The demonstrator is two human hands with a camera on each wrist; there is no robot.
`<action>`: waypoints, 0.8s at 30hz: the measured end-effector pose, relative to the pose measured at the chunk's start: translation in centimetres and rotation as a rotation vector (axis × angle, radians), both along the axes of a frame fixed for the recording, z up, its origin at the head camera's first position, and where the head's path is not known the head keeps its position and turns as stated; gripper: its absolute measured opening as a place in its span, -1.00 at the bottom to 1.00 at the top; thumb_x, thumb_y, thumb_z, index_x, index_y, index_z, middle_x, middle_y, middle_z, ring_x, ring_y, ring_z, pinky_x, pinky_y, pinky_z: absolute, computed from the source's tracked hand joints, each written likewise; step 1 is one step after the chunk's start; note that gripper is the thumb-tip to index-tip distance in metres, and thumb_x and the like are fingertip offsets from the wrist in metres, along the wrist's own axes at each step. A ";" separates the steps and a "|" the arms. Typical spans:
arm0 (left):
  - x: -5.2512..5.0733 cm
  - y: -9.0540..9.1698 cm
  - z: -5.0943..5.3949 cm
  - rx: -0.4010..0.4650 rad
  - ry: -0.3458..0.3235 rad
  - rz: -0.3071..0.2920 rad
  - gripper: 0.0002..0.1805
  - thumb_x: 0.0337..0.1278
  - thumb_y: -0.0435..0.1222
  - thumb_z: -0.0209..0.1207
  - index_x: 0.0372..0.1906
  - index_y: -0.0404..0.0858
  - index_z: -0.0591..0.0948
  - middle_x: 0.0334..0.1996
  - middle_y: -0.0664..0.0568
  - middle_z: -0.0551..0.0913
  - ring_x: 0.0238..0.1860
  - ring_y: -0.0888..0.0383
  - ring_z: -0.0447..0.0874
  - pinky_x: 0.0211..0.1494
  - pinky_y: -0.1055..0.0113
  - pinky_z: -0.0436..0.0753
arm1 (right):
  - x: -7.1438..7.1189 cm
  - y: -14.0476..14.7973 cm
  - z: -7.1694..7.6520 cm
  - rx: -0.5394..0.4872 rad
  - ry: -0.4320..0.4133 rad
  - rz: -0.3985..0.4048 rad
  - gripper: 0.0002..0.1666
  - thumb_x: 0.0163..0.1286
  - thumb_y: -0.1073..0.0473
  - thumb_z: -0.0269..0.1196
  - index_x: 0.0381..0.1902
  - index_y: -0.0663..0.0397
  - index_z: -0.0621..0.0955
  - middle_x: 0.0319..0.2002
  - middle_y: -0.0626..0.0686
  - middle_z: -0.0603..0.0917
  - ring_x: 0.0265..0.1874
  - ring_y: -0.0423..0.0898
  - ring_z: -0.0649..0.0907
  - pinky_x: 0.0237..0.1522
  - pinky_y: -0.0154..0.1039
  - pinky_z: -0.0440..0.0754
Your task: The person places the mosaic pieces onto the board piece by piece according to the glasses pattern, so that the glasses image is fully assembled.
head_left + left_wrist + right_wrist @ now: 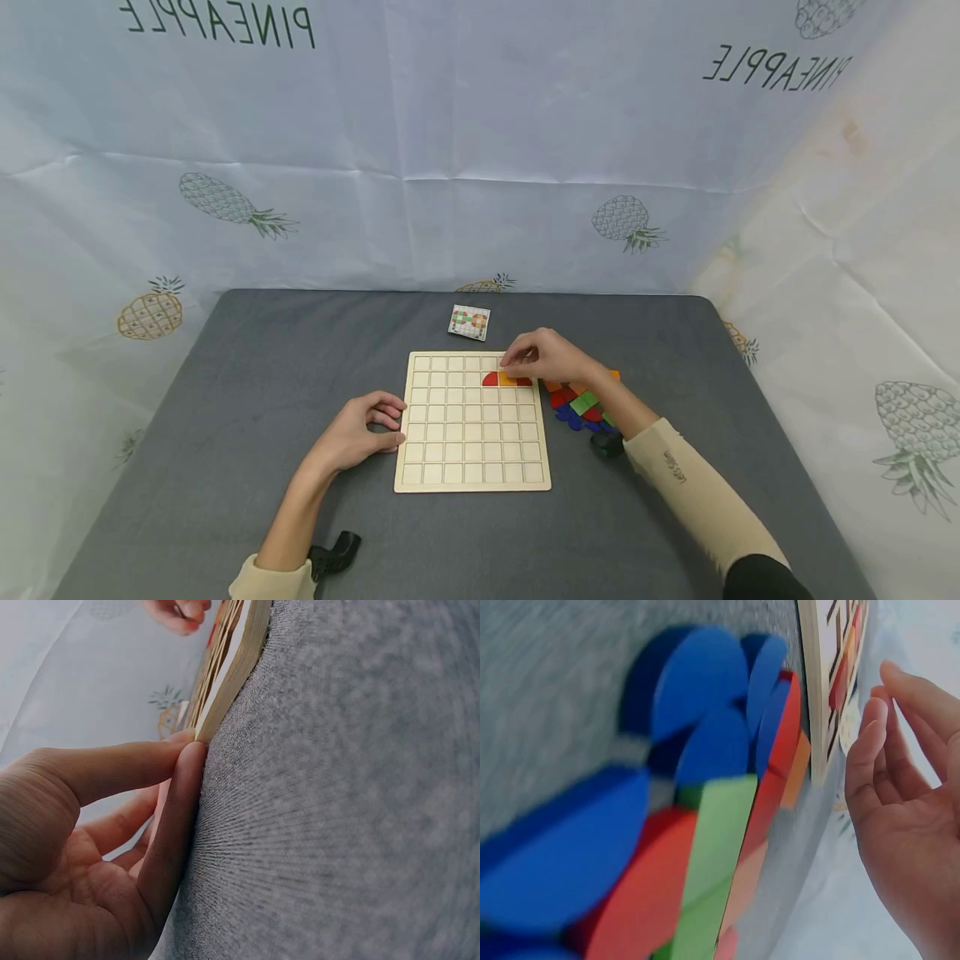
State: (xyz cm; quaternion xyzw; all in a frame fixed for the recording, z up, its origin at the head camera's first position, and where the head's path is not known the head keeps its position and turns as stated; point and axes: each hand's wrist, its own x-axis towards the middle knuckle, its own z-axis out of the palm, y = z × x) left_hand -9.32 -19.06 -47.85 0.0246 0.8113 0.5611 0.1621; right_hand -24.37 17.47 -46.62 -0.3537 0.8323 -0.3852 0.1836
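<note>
A light wooden grid board point(453, 433) lies flat on the table. My left hand point(367, 433) is at its left edge; in the left wrist view, thumb and finger pinch the board's rim point(232, 682). My right hand point(546, 357) is over the board's upper right, fingertips close together and bent. Whether a piece sits between them is hidden. Just below those fingertips, a red rounded piece point(491, 379), an orange piece point(507, 379) and another red piece point(524, 382) lie in a row of cells. The right wrist view shows the right hand point(907, 742) beside the board point(816, 690).
Right of the board, partly under my right forearm, lies a pile of blue pieces point(701, 682), green pieces point(716, 847), red pieces point(649, 885) and orange pieces. A small pattern card point(469, 322) lies beyond the board. Grey cloth covers the table point(300, 333); pineapple-printed curtains hang behind.
</note>
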 end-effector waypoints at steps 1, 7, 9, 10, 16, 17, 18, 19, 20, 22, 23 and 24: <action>0.0 0.0 0.0 0.000 -0.001 0.000 -0.47 0.17 -0.50 0.49 0.24 -0.45 0.60 0.02 -0.28 0.65 -0.08 0.06 0.68 -0.19 0.31 0.87 | 0.0 0.3 0.1 0.002 0.001 -0.006 -0.88 0.50 0.18 0.45 -0.07 0.01 0.86 -0.07 0.06 0.85 -0.18 -0.17 0.75 -0.03 -0.32 0.79; 0.0 0.0 0.0 0.006 -0.003 -0.003 -0.47 0.18 -0.51 0.48 0.25 -0.46 0.60 0.02 -0.28 0.64 -0.08 0.07 0.67 -0.19 0.30 0.88 | 0.0 2.5 0.3 0.023 -0.019 -0.023 -0.85 0.49 0.20 0.46 -0.03 0.03 0.85 -0.11 0.07 0.85 -0.23 -0.18 0.74 -0.13 -0.32 0.78; -0.1 0.0 0.0 0.008 -0.002 -0.005 -0.47 0.18 -0.51 0.48 0.25 -0.46 0.60 0.02 -0.28 0.64 -0.08 0.07 0.67 -0.19 0.30 0.88 | 0.0 3.3 0.2 0.036 -0.029 -0.017 -0.83 0.47 0.21 0.47 -0.02 0.05 0.85 -0.10 0.09 0.86 -0.21 -0.19 0.74 -0.15 -0.31 0.78; 0.0 0.0 0.0 0.008 -0.002 -0.004 -0.47 0.18 -0.51 0.48 0.25 -0.46 0.60 0.02 -0.28 0.64 -0.08 0.07 0.67 -0.19 0.30 0.88 | 0.0 3.7 0.1 0.044 -0.035 -0.014 -0.82 0.46 0.21 0.48 -0.02 0.05 0.84 -0.09 0.09 0.86 -0.20 -0.19 0.73 -0.14 -0.32 0.78; 0.2 0.1 -0.1 0.004 0.000 0.000 -0.46 0.18 -0.51 0.48 0.25 -0.46 0.59 0.02 -0.28 0.64 -0.08 0.08 0.67 -0.19 0.30 0.88 | 0.4 5.8 -0.1 0.115 -0.084 -0.016 -0.74 0.39 0.17 0.54 0.01 0.03 0.84 0.00 0.11 0.85 -0.11 -0.14 0.72 -0.12 -0.32 0.78; 0.2 0.0 -0.2 0.002 0.002 -0.002 -0.46 0.19 -0.51 0.48 0.26 -0.46 0.59 0.02 -0.28 0.64 -0.07 0.08 0.67 -0.19 0.29 0.88 | 0.5 6.0 -0.1 0.126 -0.086 -0.018 -0.73 0.39 0.16 0.55 0.02 0.02 0.84 0.00 0.10 0.85 -0.11 -0.12 0.72 -0.11 -0.32 0.78; 0.2 0.0 -0.2 0.001 0.005 -0.003 -0.46 0.19 -0.51 0.48 0.26 -0.46 0.59 0.03 -0.28 0.64 -0.07 0.08 0.67 -0.19 0.29 0.88 | 0.6 6.2 -0.1 0.134 -0.084 -0.017 -0.73 0.38 0.15 0.55 0.02 0.01 0.84 0.01 0.09 0.85 -0.10 -0.11 0.72 -0.11 -0.31 0.78; 0.2 0.0 -0.2 0.001 0.005 -0.004 -0.46 0.19 -0.51 0.47 0.27 -0.47 0.58 0.03 -0.28 0.64 -0.07 0.08 0.67 -0.19 0.29 0.88 | 0.7 6.4 -0.1 0.142 -0.078 -0.020 -0.73 0.38 0.14 0.56 0.02 -0.01 0.84 0.01 0.08 0.85 -0.10 -0.11 0.71 -0.10 -0.31 0.77; 0.3 0.0 -0.3 -0.001 0.005 -0.004 -0.46 0.19 -0.51 0.47 0.27 -0.47 0.58 0.03 -0.28 0.64 -0.07 0.08 0.67 -0.18 0.29 0.88 | 0.8 6.5 -0.1 0.146 -0.072 -0.023 -0.73 0.38 0.14 0.56 0.01 -0.01 0.84 0.00 0.07 0.84 -0.10 -0.11 0.70 -0.10 -0.31 0.77; 0.3 0.1 -0.3 -0.003 0.001 0.002 -0.46 0.19 -0.50 0.48 0.26 -0.45 0.59 0.03 -0.28 0.64 -0.07 0.09 0.67 -0.18 0.29 0.88 | 1.0 6.6 -0.2 0.159 -0.060 -0.038 -0.74 0.37 0.13 0.56 0.01 -0.05 0.84 -0.03 0.03 0.84 -0.13 -0.13 0.68 -0.10 -0.32 0.75; 0.3 0.1 -0.3 -0.005 0.000 0.001 -0.46 0.20 -0.50 0.48 0.26 -0.45 0.59 0.03 -0.27 0.64 -0.07 0.09 0.67 -0.18 0.30 0.88 | 1.1 6.6 -0.3 0.162 -0.052 -0.044 -0.74 0.37 0.12 0.56 0.00 -0.05 0.84 -0.04 0.02 0.83 -0.14 -0.14 0.67 -0.10 -0.31 0.74; 0.4 0.2 -0.3 -0.007 -0.002 0.003 -0.46 0.19 -0.50 0.48 0.26 -0.44 0.59 0.03 -0.27 0.64 -0.07 0.09 0.67 -0.18 0.30 0.88 | 1.1 6.6 -0.3 0.163 -0.042 -0.048 -0.74 0.38 0.12 0.56 0.00 -0.05 0.84 -0.05 0.02 0.83 -0.14 -0.13 0.66 -0.11 -0.31 0.73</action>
